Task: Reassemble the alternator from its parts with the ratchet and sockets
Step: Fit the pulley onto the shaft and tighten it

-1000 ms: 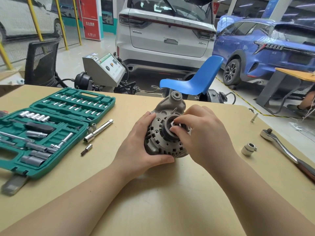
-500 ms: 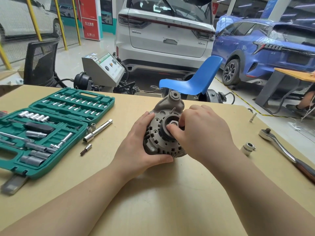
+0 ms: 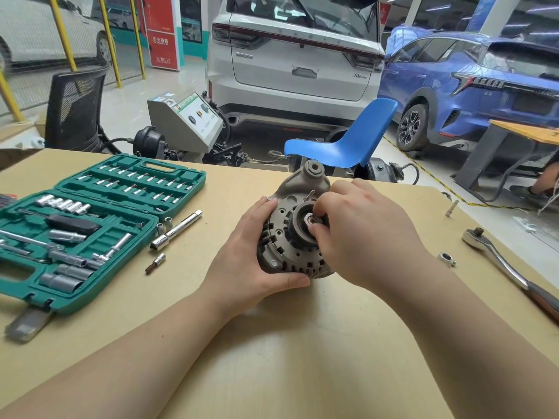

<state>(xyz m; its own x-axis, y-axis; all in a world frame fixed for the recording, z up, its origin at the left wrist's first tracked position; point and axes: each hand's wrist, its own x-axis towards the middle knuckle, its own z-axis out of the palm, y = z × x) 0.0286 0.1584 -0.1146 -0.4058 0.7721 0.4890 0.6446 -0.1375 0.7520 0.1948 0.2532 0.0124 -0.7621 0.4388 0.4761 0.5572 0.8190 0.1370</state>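
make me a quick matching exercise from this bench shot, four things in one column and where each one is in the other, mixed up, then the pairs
Things:
1. alternator
2. ratchet
3. socket case
4. extension bar

Places:
A. lying just right of the green case
B. open at the table's left side
C. at the table's right edge
D. gripped by the left hand, with the right hand at its pulley

Pairs: 1-D, 2-C, 3-B, 4-A

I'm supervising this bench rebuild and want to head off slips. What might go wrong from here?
1. The grey ribbed alternator stands on edge, steadied only by the left hand; it may roll or tip.
2. The right hand pinches the small silver nut at the pulley hub; it may cross-thread or drop.
3. The chrome ratchet lies near the table's right edge and may get knocked off.
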